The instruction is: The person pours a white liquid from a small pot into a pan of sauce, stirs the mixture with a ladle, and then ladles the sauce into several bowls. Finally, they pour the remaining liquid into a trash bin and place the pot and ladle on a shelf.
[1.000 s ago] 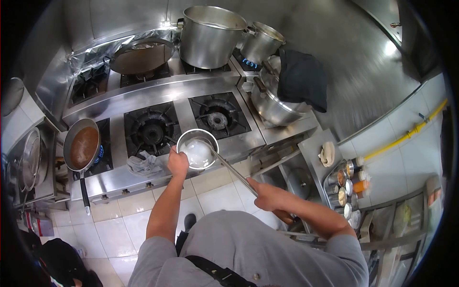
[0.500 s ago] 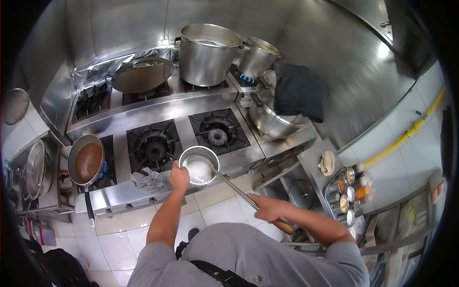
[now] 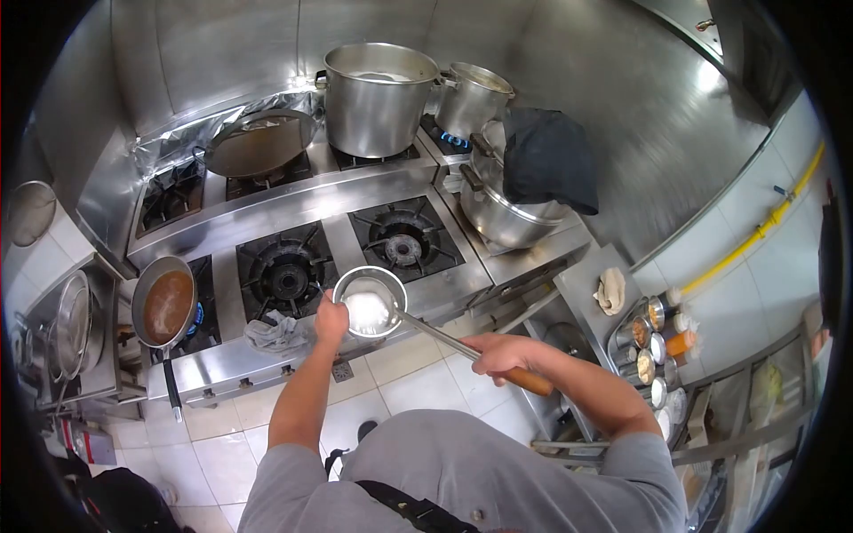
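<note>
My left hand (image 3: 332, 319) is closed at the left side of a small metal saucepan (image 3: 402, 282), gripping it beside the front of the stove. The pan tilts toward me and shows a bright white patch inside. My right hand (image 3: 496, 354) is wrapped round a long-handled ladle (image 3: 437, 334) with a metal shaft and a wooden grip. Its far end reaches into the saucepan, and the head blends with the bright interior. A crumpled grey cloth (image 3: 273, 333) lies on the stove edge left of my left hand.
Brown liquid fills a frying pan (image 3: 165, 306) over a blue flame at left. Behind are a wok (image 3: 259, 147), a tall stockpot (image 3: 375, 111) and a smaller pot (image 3: 472, 102) over a flame. A dark cloth (image 3: 547, 164) drapes a lidded pot (image 3: 498, 213). Seasoning containers (image 3: 656, 346) stand at right.
The view has shifted slightly. The saucepan tilts a little more toward me, and the ladle's wooden grip shows more fully. Both hands keep their hold.
</note>
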